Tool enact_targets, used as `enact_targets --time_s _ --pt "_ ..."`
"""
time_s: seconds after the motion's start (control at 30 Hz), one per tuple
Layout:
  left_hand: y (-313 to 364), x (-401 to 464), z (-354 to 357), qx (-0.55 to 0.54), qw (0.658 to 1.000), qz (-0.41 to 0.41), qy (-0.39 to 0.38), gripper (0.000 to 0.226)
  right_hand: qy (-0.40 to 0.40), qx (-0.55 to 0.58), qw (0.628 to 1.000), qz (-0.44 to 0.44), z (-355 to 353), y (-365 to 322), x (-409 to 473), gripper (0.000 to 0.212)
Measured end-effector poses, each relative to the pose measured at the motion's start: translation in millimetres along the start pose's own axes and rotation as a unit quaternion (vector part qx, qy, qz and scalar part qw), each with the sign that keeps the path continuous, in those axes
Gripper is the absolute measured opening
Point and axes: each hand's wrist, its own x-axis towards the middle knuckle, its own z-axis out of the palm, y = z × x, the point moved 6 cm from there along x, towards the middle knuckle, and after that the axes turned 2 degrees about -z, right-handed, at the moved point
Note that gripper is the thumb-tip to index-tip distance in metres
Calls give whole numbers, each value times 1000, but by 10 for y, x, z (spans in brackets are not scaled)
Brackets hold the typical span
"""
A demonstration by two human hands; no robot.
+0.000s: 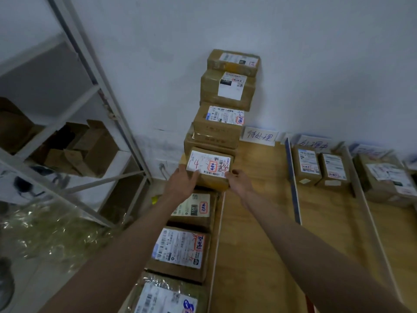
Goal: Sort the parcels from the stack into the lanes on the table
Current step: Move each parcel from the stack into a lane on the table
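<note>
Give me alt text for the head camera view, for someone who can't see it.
Both hands, left hand and right hand, hold a labelled cardboard parcel in the stack of parcels against a white wall, beside a wooden table with lane dividers.

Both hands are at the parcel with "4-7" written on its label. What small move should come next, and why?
Probably lift that parcel a little, straight up, then carry it right toward the lanes. The left hand and the right hand already hold its two sides, and it sits on another parcel in the stack, so sliding it could disturb that one. The nearest lane looks bare.
</note>
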Motion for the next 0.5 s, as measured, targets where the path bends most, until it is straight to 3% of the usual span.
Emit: enact_targets --time_s 0.27,0.5 --pt "212 -141 -282 -80 996 40 8 52 -57 84 994 -31 -157 -244 -356 68" --pt "606 -363 -449 -138 984 110 -33 42 -76 46 995 -38 -542 -262 -776 36"
